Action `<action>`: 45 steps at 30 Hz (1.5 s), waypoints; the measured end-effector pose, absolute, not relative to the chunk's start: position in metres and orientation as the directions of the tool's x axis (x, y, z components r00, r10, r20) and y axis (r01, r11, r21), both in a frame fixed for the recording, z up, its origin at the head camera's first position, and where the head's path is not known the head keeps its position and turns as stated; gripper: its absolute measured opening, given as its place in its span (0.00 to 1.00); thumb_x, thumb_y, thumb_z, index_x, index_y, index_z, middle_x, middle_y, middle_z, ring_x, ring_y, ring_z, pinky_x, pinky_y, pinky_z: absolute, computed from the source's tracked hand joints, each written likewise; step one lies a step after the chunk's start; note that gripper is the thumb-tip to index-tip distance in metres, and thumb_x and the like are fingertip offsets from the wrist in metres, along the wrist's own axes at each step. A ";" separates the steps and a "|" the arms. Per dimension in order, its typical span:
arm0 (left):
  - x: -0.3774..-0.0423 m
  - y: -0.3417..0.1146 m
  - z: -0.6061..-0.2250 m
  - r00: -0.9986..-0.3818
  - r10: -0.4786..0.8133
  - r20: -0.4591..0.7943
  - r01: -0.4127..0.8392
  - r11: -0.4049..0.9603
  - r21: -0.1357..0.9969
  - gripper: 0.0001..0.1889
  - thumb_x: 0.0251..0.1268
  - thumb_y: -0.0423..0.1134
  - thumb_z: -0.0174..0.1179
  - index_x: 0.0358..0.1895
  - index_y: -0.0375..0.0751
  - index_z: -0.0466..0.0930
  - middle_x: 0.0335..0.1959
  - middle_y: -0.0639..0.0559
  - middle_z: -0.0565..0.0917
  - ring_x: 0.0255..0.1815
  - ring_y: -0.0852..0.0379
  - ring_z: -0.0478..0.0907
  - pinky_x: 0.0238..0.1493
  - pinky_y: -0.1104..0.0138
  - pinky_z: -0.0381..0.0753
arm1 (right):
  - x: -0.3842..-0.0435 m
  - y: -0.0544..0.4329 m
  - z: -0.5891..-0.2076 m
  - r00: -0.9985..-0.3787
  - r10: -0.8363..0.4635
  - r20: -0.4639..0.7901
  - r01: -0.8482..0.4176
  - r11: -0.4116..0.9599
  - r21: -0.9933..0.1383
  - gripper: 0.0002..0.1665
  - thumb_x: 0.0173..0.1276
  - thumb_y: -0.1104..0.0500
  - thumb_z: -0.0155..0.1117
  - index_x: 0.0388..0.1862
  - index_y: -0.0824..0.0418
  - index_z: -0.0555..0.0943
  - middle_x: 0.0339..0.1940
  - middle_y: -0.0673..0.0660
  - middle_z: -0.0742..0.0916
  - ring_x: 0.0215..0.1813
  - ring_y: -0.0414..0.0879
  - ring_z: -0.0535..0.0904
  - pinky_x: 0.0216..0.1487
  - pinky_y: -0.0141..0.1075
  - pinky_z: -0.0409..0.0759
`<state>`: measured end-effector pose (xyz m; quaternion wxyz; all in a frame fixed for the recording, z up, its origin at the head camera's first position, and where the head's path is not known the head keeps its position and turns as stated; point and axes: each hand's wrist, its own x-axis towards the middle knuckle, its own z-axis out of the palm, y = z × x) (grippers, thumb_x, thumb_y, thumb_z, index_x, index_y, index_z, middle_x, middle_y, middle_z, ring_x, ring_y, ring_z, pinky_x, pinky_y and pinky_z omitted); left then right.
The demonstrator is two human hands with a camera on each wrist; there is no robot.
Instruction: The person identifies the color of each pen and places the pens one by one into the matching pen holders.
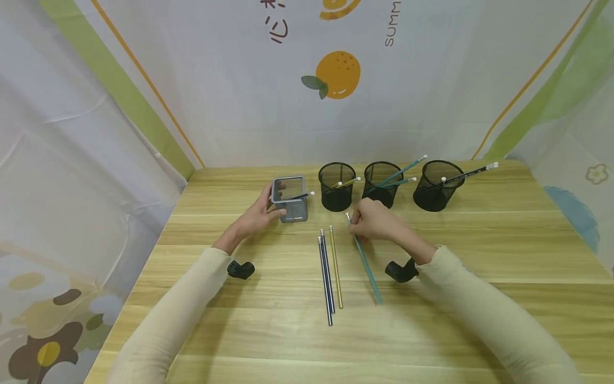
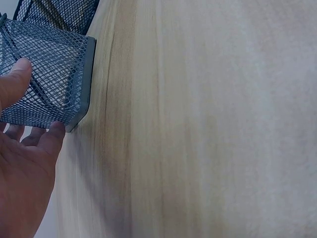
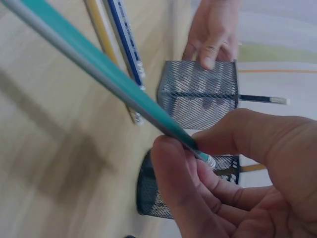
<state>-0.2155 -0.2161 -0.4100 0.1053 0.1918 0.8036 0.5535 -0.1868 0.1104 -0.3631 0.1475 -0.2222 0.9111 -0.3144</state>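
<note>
My left hand (image 1: 254, 220) grips a grey square mesh pencil holder (image 1: 293, 212) by its left side, the thumb across one face and the fingers on another, as the left wrist view shows. A dark blue pencil (image 1: 302, 196) leans in that holder, its white eraser over the right rim. My right hand (image 1: 376, 221) pinches a teal pencil (image 3: 106, 77) near its eraser end between thumb and fingertips. The pencil slants toward the front of the table. Left of it lie a yellow pencil (image 1: 336, 269) and two dark blue pencils (image 1: 328, 277), side by side.
Three round black mesh holders stand along the back: one (image 1: 337, 200) with yellow pencils, one (image 1: 386, 200) with teal pencils behind my right hand, one (image 1: 431, 198) with black pencils. A printed curtain (image 1: 264, 117) hangs behind the wooden table (image 1: 503, 229).
</note>
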 end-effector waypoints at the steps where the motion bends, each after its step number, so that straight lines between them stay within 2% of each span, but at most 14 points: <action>1: -0.216 -0.216 -0.410 -0.904 0.426 0.045 0.193 0.311 0.931 0.38 0.76 0.26 0.54 0.80 0.41 0.43 0.77 0.34 0.53 0.80 0.40 0.46 0.77 0.49 0.49 | -0.187 0.112 -0.361 -0.858 -0.498 -0.127 -0.311 0.699 -0.643 0.10 0.64 0.66 0.62 0.23 0.63 0.83 0.18 0.53 0.86 0.23 0.51 0.86 0.30 0.38 0.85; 5: -0.216 -0.217 -0.411 -0.903 0.426 0.047 0.195 0.311 0.930 0.38 0.76 0.26 0.54 0.80 0.40 0.43 0.77 0.34 0.54 0.80 0.40 0.46 0.77 0.48 0.50 | -0.185 0.117 -0.350 -0.860 -0.496 -0.122 -0.305 0.689 -0.657 0.08 0.67 0.66 0.62 0.28 0.64 0.84 0.20 0.52 0.86 0.23 0.48 0.86 0.33 0.40 0.85; 9: -0.215 -0.217 -0.410 -0.902 0.429 0.041 0.191 0.313 0.931 0.38 0.76 0.26 0.54 0.80 0.40 0.42 0.77 0.35 0.53 0.80 0.40 0.46 0.77 0.49 0.50 | -0.184 0.122 -0.342 -0.868 -0.484 -0.111 -0.295 0.682 -0.669 0.07 0.69 0.65 0.62 0.30 0.64 0.82 0.20 0.53 0.86 0.24 0.49 0.86 0.34 0.41 0.85; 14: -0.215 -0.217 -0.411 -0.899 0.436 0.049 0.197 0.301 0.933 0.38 0.76 0.26 0.54 0.80 0.40 0.42 0.77 0.35 0.53 0.80 0.39 0.46 0.76 0.48 0.51 | -0.186 0.130 -0.336 -0.879 -0.469 -0.089 -0.298 0.684 -0.666 0.05 0.70 0.66 0.62 0.33 0.66 0.81 0.22 0.54 0.86 0.26 0.51 0.86 0.31 0.41 0.83; 18: -0.214 -0.217 -0.411 -0.898 0.437 0.055 0.204 0.302 0.931 0.38 0.76 0.26 0.54 0.80 0.40 0.42 0.78 0.36 0.52 0.80 0.39 0.47 0.76 0.49 0.51 | -0.188 0.139 -0.330 -0.877 -0.473 -0.087 -0.303 0.683 -0.665 0.04 0.71 0.66 0.60 0.36 0.68 0.80 0.25 0.56 0.86 0.26 0.49 0.85 0.30 0.40 0.82; 21: -0.214 -0.216 -0.410 -0.900 0.433 0.052 0.201 0.305 0.931 0.38 0.76 0.25 0.54 0.80 0.40 0.43 0.77 0.36 0.53 0.80 0.40 0.47 0.77 0.49 0.50 | -0.190 0.143 -0.325 -0.875 -0.476 -0.090 -0.302 0.682 -0.666 0.05 0.72 0.66 0.59 0.39 0.68 0.79 0.27 0.58 0.85 0.27 0.49 0.85 0.31 0.41 0.80; 27: -0.217 -0.216 -0.411 -0.899 0.434 0.057 0.205 0.303 0.931 0.38 0.75 0.25 0.54 0.80 0.37 0.42 0.77 0.33 0.53 0.80 0.39 0.45 0.77 0.48 0.48 | -0.191 0.151 -0.316 -0.886 -0.459 -0.060 -0.299 0.666 -0.683 0.05 0.73 0.66 0.58 0.41 0.69 0.77 0.31 0.59 0.86 0.31 0.53 0.86 0.33 0.42 0.82; 33: -0.216 -0.215 -0.410 -0.899 0.435 0.056 0.204 0.301 0.932 0.39 0.75 0.24 0.55 0.80 0.37 0.41 0.78 0.34 0.52 0.80 0.39 0.46 0.77 0.48 0.48 | -0.190 0.156 -0.307 -0.894 -0.446 -0.035 -0.298 0.652 -0.697 0.07 0.73 0.66 0.58 0.44 0.71 0.77 0.34 0.60 0.86 0.32 0.50 0.86 0.35 0.42 0.83; 39: -0.215 -0.215 -0.410 -0.905 0.423 0.052 0.201 0.315 0.928 0.39 0.75 0.25 0.54 0.80 0.38 0.42 0.78 0.36 0.53 0.80 0.39 0.46 0.77 0.49 0.49 | -0.189 0.161 -0.296 -0.906 -0.422 0.024 -0.333 0.677 -0.656 0.09 0.74 0.64 0.60 0.45 0.71 0.79 0.37 0.62 0.86 0.34 0.52 0.86 0.38 0.44 0.83; 45: -0.216 -0.215 -0.411 -0.904 0.423 0.069 0.219 0.317 0.923 0.38 0.75 0.23 0.54 0.79 0.35 0.43 0.77 0.36 0.53 0.79 0.37 0.46 0.77 0.47 0.48 | -0.190 0.168 -0.280 -0.914 -0.395 0.094 -0.351 0.651 -0.673 0.10 0.75 0.63 0.59 0.46 0.72 0.78 0.37 0.63 0.86 0.33 0.51 0.85 0.36 0.41 0.84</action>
